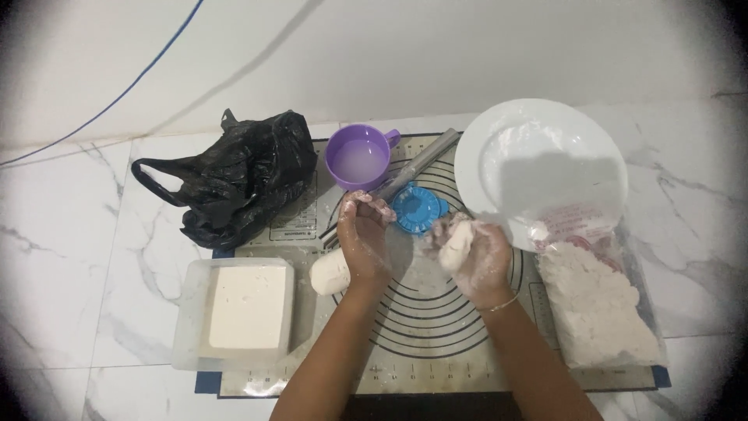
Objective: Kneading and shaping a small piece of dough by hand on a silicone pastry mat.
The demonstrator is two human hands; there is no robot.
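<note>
My right hand (473, 256), dusted with flour, is closed around a small lump of white dough (456, 243) above the baking mat (421, 327). My left hand (364, 234) hovers beside it with floury fingers curled and apart, holding nothing. A larger log of dough (329, 273) lies on the mat just left of my left wrist. A blue round dumpling press (419, 208) lies between and beyond both hands.
A purple cup of cloudy water (358, 158) and a metal rolling pin (421, 162) sit at the mat's far edge. White plate (540, 168) far right, open flour bag (596, 300) right, black plastic bag (234, 179) far left, clear tub with white filling (241, 309) near left.
</note>
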